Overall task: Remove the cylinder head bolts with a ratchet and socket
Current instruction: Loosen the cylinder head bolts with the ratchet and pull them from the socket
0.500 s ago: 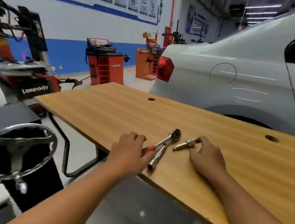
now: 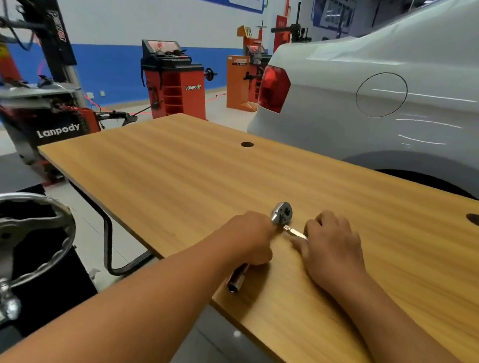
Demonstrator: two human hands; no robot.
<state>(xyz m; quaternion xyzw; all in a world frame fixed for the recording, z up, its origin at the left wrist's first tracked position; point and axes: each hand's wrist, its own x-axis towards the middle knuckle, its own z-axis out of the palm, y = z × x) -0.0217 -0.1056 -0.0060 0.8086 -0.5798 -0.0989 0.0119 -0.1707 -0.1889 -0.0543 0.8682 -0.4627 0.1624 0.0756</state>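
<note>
The left hand (image 2: 249, 240) is curled around the handle of the chrome steel ratchet (image 2: 282, 212), whose round head protrudes beyond the knuckles. A long chrome cylindrical socket (image 2: 237, 279) lies below this hand, near the front edge of the wood-grain tabletop (image 2: 175, 175). The right hand (image 2: 332, 248), just beside the left, rests on the tabletop with fingers curled, pinching a small brass-and-steel extension piece (image 2: 294, 232) whose tip points at the ratchet head. A white car (image 2: 398, 108) stands beyond the far edge.

Chrome ratchet (image 2: 282, 212) and socket (image 2: 236, 282) flat on table (image 2: 175, 175)
</note>
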